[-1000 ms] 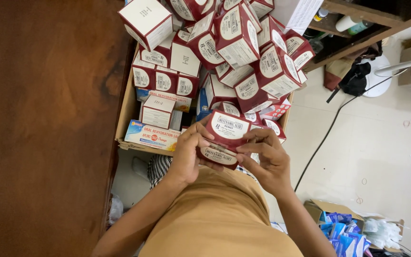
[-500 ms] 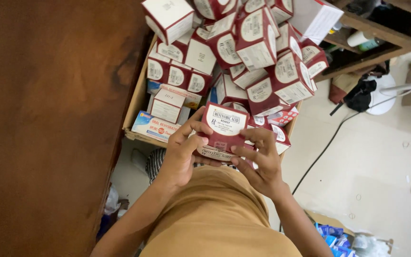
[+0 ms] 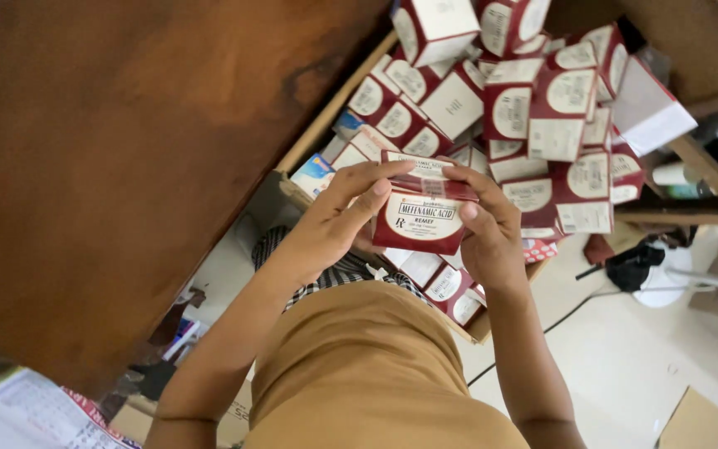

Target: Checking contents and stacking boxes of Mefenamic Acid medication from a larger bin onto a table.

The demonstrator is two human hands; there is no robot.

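Head view shows me both hands pinching a small red-and-white carton [image 3: 420, 218] above the heaped drawer [image 3: 313, 137], left hand [image 3: 338, 224] and right hand [image 3: 488, 237] at opposite ends; it looks light, crushable, best gripped by its edges.

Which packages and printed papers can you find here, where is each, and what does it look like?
Dark red cardboard box with white oval label: between left hand and right hand.
Matching red-and-white boxes: heaped in the wooden tray.
Blue-and-white flat box: tray's near corner.
Printed paper sheet: bottom left.
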